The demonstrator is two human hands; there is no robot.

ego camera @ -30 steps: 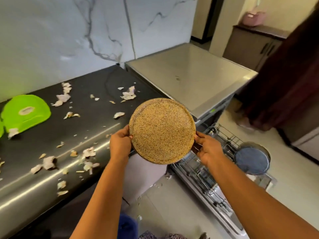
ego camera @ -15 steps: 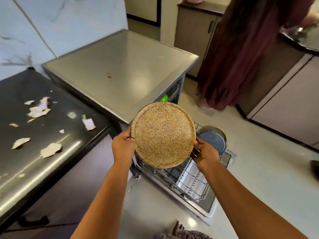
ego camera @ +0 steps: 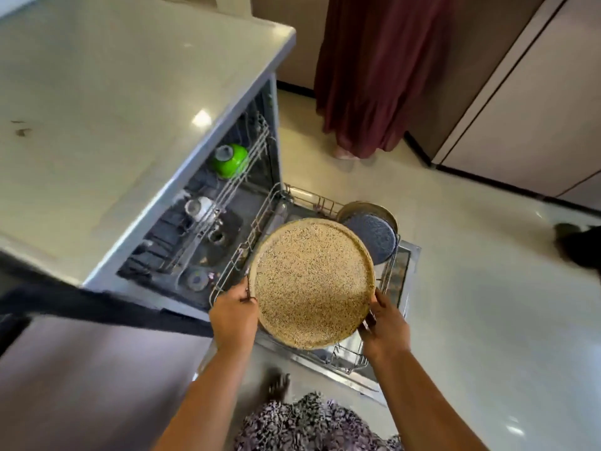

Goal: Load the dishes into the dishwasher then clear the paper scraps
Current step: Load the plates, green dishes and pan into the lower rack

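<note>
A round speckled tan plate [ego camera: 312, 283] hangs tilted over the pulled-out lower rack [ego camera: 242, 245] of the open dishwasher [ego camera: 208, 148]. My left hand [ego camera: 232, 315] grips its left rim and my right hand [ego camera: 385, 327] grips its lower right rim. A blue speckled plate [ego camera: 374, 237] stands on edge at the rack's far end, just behind the tan plate. In the upper rack sit a green bowl [ego camera: 229, 159] and a white cup [ego camera: 200, 208]. No paper scraps are in view.
The dishwasher's grey top [ego camera: 107, 102] fills the upper left. A person in a long maroon garment [ego camera: 377, 76] stands beyond the rack, by beige cabinets [ego camera: 527, 102]. Pale floor tiles [ego camera: 471, 304] spread to the right. A dark object [ego camera: 579, 245] lies at the right edge.
I have turned right, away from the scrap-strewn black counter, and lowered the tan plate from chest height over the lower rack. Both hands keep their hold on its rim.
</note>
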